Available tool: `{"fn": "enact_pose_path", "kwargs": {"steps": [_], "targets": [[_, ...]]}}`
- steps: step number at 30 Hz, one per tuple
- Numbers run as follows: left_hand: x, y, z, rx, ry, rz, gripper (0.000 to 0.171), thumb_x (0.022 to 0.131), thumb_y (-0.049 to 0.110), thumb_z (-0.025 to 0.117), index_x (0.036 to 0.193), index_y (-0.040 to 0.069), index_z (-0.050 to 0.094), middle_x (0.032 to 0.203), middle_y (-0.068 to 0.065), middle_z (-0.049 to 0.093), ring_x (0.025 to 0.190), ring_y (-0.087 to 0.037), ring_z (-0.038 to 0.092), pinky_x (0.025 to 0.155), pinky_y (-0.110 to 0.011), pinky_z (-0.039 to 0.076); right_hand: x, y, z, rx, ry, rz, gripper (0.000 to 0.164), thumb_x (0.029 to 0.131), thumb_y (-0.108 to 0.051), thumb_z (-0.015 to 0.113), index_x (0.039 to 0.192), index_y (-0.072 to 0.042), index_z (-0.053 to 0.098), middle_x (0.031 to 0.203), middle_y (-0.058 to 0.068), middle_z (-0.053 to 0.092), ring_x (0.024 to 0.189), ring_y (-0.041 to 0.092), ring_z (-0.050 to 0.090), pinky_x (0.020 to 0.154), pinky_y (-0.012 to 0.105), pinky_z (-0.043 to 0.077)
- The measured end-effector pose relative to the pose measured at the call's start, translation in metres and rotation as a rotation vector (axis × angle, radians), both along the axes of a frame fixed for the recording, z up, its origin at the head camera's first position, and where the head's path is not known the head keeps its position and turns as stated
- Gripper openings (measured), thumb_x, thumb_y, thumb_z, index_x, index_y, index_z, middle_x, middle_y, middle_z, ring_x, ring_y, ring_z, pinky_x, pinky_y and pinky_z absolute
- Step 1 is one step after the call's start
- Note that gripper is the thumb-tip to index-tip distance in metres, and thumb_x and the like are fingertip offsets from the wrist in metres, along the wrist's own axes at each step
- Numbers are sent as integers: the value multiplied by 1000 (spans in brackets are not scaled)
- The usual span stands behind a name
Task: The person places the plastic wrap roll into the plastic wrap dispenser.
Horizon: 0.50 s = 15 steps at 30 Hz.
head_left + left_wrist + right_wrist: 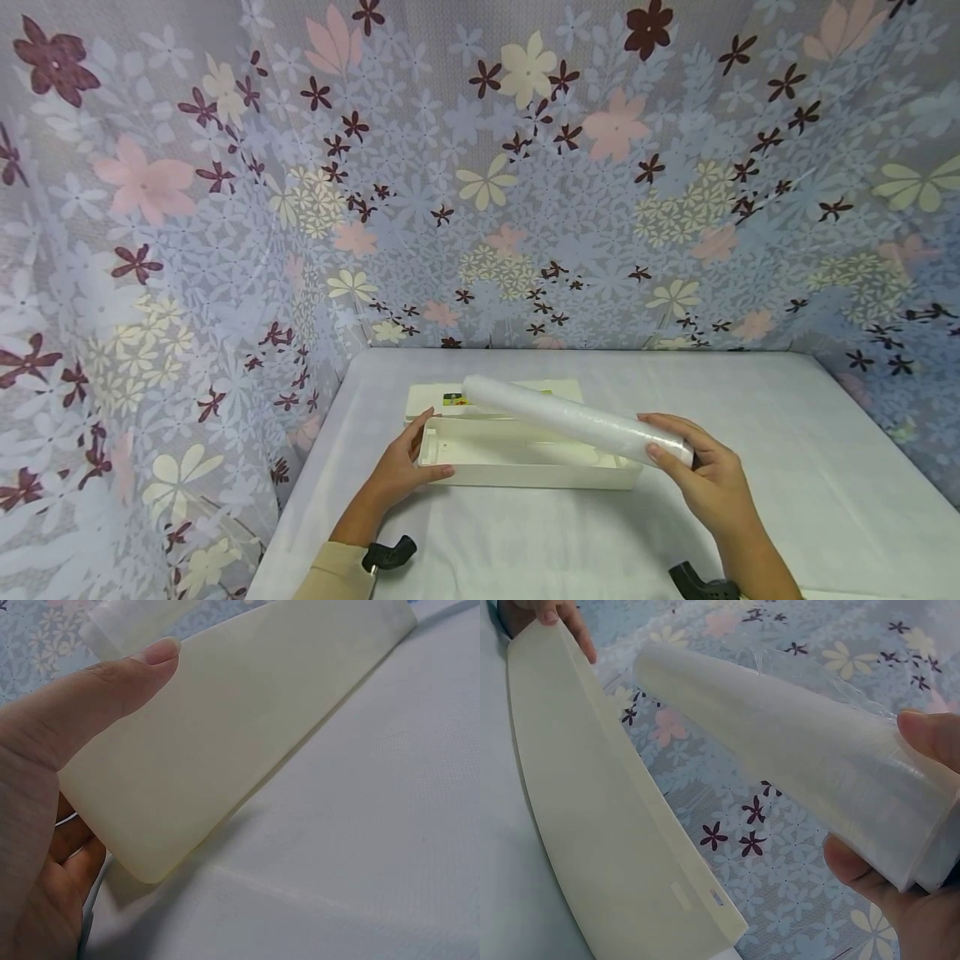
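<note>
A long cream box point(540, 477) lies on the table, its top side open. My left hand point(401, 462) grips the box's left end, thumb against the front wall and fingers round the far side. In the left wrist view the thumb presses on the smooth cream wall point(225, 727). A roll of clear plastic wrap point(555, 408) slants over the box, its left end higher than its right. My right hand point(708, 467) holds the roll by its right end, between thumb and fingers. The right wrist view shows loose film along the roll point(795, 742).
Behind the box lies a cream lid point(423, 398) with a green and yellow label, partly hidden by the roll. A white cloth point(787, 433) covers the table. Flowered curtains point(487, 208) hang behind it and at both sides.
</note>
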<state>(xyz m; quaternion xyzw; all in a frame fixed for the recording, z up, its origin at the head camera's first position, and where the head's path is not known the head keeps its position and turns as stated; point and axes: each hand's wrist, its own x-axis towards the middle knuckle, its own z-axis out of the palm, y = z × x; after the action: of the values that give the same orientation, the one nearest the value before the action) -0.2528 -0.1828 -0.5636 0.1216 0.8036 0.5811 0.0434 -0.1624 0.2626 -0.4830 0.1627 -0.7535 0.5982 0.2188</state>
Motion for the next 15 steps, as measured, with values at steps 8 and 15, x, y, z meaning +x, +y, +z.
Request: {"fn": "enact_pose_path", "kwargs": {"steps": [8,15], "targets": [[0,-1,0,2,10,-9,110,77,26,99,166,20,35,165,-10,37,152,-27,33,121,-45,29,-3,-1,-4,28,-16,-12,37,97,9,70,134,5,67,136,16,65,116,19,66,86,25,59],[0,-1,1,2,6,-13,110,77,26,99,166,20,35,166,-10,37,152,-27,34,121,-45,30,-6,-2,-7,3,-43,10,36,98,8,71,134,7,66,135,12,67,116,20,66,87,26,59]]}}
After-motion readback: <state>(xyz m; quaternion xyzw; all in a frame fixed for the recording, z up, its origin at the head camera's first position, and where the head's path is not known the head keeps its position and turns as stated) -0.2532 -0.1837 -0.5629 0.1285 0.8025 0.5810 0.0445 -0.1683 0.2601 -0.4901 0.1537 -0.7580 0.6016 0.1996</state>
